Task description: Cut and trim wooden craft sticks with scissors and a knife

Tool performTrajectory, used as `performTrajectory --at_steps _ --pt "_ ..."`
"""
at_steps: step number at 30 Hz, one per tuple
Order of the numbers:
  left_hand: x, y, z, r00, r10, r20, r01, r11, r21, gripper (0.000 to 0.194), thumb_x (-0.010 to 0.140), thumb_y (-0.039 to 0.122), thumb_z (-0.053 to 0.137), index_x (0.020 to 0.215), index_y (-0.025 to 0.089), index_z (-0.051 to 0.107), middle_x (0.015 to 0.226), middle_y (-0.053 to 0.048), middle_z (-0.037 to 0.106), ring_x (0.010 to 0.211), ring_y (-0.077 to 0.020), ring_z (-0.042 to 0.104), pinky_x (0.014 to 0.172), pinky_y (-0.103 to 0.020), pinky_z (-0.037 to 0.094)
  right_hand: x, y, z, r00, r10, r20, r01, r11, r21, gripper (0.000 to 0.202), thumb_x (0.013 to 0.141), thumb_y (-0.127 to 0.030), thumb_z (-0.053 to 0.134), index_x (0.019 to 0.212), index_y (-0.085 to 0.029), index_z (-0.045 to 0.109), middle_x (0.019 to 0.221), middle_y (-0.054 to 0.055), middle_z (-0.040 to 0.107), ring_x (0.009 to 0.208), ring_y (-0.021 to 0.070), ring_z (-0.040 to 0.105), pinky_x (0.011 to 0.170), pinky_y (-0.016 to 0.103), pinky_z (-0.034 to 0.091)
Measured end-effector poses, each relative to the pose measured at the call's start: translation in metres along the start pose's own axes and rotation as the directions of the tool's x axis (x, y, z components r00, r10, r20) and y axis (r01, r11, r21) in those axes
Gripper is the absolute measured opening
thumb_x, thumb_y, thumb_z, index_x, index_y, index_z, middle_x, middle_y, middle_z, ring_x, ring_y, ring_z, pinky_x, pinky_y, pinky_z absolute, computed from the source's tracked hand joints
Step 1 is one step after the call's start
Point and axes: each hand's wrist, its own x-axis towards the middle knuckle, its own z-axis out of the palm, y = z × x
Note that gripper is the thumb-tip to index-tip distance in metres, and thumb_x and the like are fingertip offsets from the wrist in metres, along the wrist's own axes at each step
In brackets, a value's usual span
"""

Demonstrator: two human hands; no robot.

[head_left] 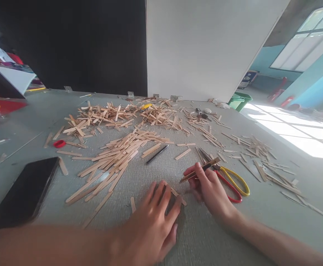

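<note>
My left hand (155, 218) lies palm down on the table with its fingers spread. Its fingertips press on a craft stick (174, 192) lying flat on the surface. To the right, my right hand (205, 184) is closed around a slim craft knife (205, 167), its narrow tip pointing left above the table. Beside that hand lie scissors (230, 181) with one red and one yellow handle, partly hidden behind it. A dark pen (157, 154) rests beyond my hands, near a fanned pile of craft sticks (117, 155).
Heaps of craft sticks (106, 114) and loose splinters (258, 147) spread across the grey table. A black phone (22, 192) lies at left, near a red ring (59, 143). Black and white panels (205, 48) stand along the back edge. A green bin (240, 101) is beyond the right side.
</note>
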Motion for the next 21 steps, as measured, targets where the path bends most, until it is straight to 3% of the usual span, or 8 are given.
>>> performTrajectory --at_steps 8,15,21 --pt "-0.001 0.001 0.0 1.0 0.016 0.005 -0.016 1.0 0.02 0.049 0.104 0.036 0.044 0.142 0.009 0.059 0.136 -0.028 0.067 0.134 -0.0451 0.06 0.109 -0.059 0.053 -0.002 0.012 -0.001 0.997 0.047 0.066 -0.052 0.996 0.074 0.063 0.094 -0.08 0.049 0.082 -0.019 0.062 0.044 -0.008 0.044 0.028 0.0071 0.033 0.03 0.018 0.021" --pt "0.0 -0.001 -0.001 1.0 0.02 -0.008 -0.019 1.0 0.016 0.048 0.105 0.037 0.045 0.142 0.009 0.057 0.135 -0.029 0.067 0.132 -0.0448 0.061 0.108 -0.058 0.054 0.001 0.015 0.0 0.997 0.078 0.023 -0.081 0.958 0.276 0.063 0.089 -0.082 0.056 0.089 -0.02 0.063 0.045 -0.009 0.044 0.027 0.007 0.03 0.025 0.018 0.031" --pt "0.001 -0.001 0.001 1.0 0.007 -0.012 -0.007 1.0 0.005 0.048 0.104 0.036 0.047 0.143 0.01 0.057 0.137 -0.029 0.066 0.134 -0.0456 0.06 0.108 -0.058 0.054 0.002 0.015 -0.001 0.998 0.057 0.026 -0.062 0.967 0.248 0.061 0.093 -0.079 0.053 0.088 -0.019 0.064 0.046 -0.009 0.046 0.027 0.0084 0.033 0.025 0.02 0.033"
